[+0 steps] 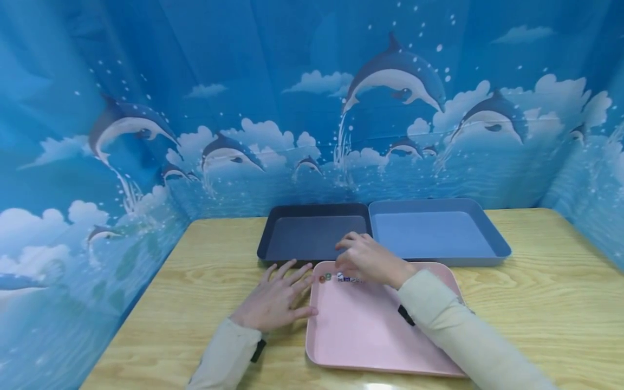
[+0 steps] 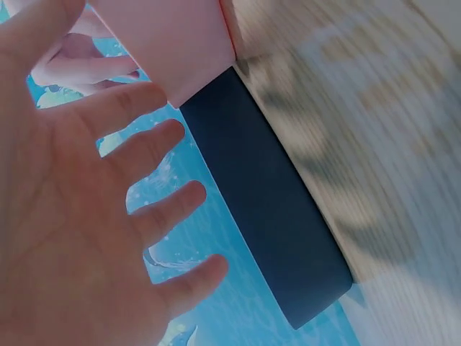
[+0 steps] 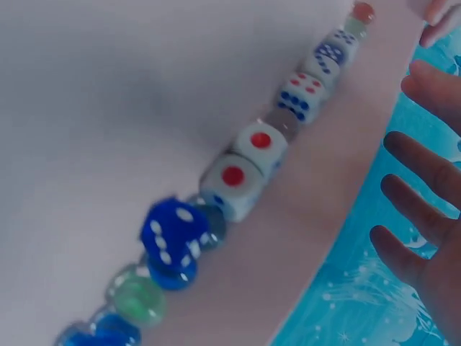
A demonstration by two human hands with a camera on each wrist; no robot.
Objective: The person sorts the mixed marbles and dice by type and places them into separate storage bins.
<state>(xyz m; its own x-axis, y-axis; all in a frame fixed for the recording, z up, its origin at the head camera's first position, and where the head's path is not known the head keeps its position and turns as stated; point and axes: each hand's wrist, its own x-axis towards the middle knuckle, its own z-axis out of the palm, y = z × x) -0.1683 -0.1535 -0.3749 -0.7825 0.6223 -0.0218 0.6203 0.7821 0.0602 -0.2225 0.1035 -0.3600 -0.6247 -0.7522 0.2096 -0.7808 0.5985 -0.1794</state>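
Observation:
A row of dice and glass marbles lies along the far side of a pink tray. In the right wrist view the row includes white dice, a blue die, a green marble and a red marble. Above the far rim hovers my right hand, its fingers loosely bent beside the row; nothing shows in its grasp. My left hand is at the tray's left rim, fingers spread, thumb at the rim. Its palm holds nothing in the left wrist view.
Behind the pink tray stand a black tray on the left and a blue-grey tray on the right, side by side. All three rest on a wood-grain table. A dolphin-print curtain surrounds the table's back and sides.

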